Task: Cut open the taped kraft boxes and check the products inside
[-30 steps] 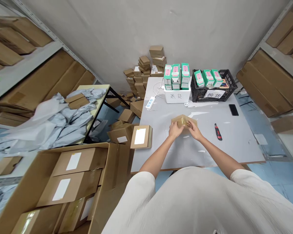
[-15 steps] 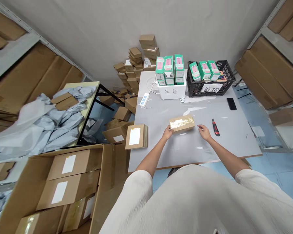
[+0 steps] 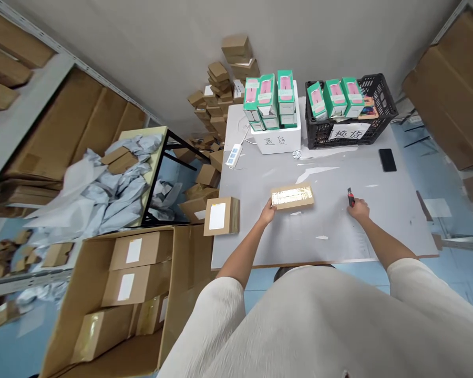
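Note:
A small brown carton (image 3: 292, 197) with shiny tape along its top lies on the grey table (image 3: 256, 247). My left hand (image 3: 267, 212) grips its left end, fingers closed on the near corner. To the right of the carton, my right hand (image 3: 358, 209) is closed around a red and black utility knife (image 3: 350, 198), whose front end points away from me. Left of my left hand, at the table's left edge, stands another brown box (image 3: 221, 216) with a white label.
At the back are a white bin (image 3: 278, 143) and a black crate (image 3: 349, 134) with green-and-pink boxes, and a power strip (image 3: 234, 156). A phone (image 3: 387, 160) lies at right. A large open carton (image 3: 187, 294) of boxes stands at lower left.
My right hand has moved right, away from the small carton, and taken hold of the utility knife. My left hand still holds the carton. The camera view has shifted a little.

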### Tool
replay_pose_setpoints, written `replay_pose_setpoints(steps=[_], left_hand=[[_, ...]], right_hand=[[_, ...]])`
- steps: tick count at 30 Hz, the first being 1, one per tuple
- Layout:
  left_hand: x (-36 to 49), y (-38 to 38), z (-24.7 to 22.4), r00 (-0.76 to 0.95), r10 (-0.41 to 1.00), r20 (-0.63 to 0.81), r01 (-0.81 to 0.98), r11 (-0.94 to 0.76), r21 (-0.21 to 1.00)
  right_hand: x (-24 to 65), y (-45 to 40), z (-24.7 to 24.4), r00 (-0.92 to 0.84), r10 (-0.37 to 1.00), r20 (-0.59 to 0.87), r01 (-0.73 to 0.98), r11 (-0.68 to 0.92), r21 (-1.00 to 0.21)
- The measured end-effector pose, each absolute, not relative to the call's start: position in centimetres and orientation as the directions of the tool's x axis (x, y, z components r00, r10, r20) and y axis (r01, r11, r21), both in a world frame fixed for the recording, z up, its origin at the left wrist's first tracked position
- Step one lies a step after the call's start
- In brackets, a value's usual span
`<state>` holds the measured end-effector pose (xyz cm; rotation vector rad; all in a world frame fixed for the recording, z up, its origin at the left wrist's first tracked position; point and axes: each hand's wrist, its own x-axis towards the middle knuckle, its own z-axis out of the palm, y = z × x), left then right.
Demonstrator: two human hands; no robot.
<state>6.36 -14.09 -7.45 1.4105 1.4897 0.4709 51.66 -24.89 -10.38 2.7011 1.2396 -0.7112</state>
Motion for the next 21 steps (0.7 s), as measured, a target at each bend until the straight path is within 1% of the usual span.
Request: replay_pose_setpoints(steps=[4, 11, 13, 16, 21], left_hand=[[6.0, -14.3, -7.1, 0.164, 0.869, -0.466, 0.505, 0.332, 0.797], [5.7, -14.5, -6.7, 0.158, 0.861, -0.482, 0.507, 0.349, 0.789], [5.7, -14.4, -6.7, 0.164, 0.856, -0.489, 0.503, 0.354, 0.789], [5.8, -14.3, -6.8, 0.162, 0.854, -0.495, 0.504, 0.359, 0.785], [6.1, -14.0, -7.0, 0.196, 0.863, -0.465, 0.491, 0.324, 0.809]], right_hand=[[52.3, -25.3, -11.5, 0.544, 0.696, -0.468, 0.754, -0.65, -0.09], [52.5, -25.4, -11.9, 0.557, 0.658, -0.507, 0.712, -0.692, -0.116], [52.6, -25.2, -11.6, 0.566, 0.652, -0.504, 0.691, -0.709, -0.143], [52.5, -24.9, -10.8, 0.581, 0.661, -0.474, 0.637, -0.732, -0.239], [51.0, -22.9, -8.2, 0.537, 0.739, -0.406, 0.535, -0.671, -0.514]])
